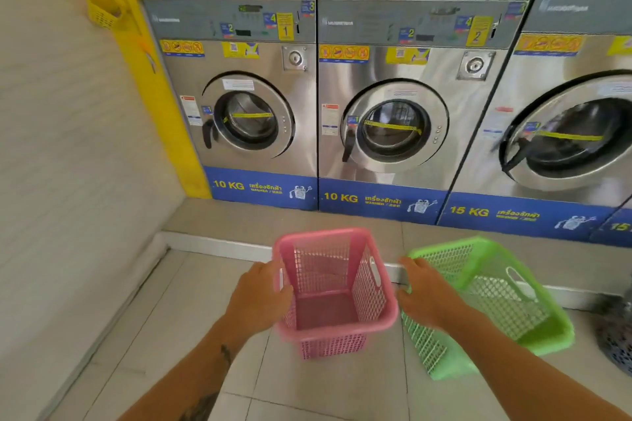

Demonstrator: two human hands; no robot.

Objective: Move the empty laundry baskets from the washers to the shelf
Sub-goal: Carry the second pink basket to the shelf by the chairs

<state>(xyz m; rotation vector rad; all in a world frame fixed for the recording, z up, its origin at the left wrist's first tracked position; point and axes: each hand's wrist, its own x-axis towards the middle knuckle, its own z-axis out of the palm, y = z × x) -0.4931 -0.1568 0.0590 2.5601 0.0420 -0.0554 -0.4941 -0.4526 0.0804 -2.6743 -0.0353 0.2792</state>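
Note:
An empty pink laundry basket (pixel 333 314) is held upright just above the floor tiles in front of the washers. My left hand (pixel 260 297) grips its left rim. An empty green laundry basket (pixel 492 301) hangs tilted to the right of the pink one, its mouth facing up and left. My right hand (pixel 427 294) holds the green basket's near left rim. The two baskets are close together, and I cannot tell whether they touch. No shelf is in view.
Three steel front-load washers, washer 1 (pixel 239 96), washer 2 (pixel 393 106) and a 15 KG washer (pixel 564 120), stand on a raised step (pixel 219 243). A white wall (pixel 68 147) runs along the left. A dark mesh object (pixel 615 335) sits at the right edge.

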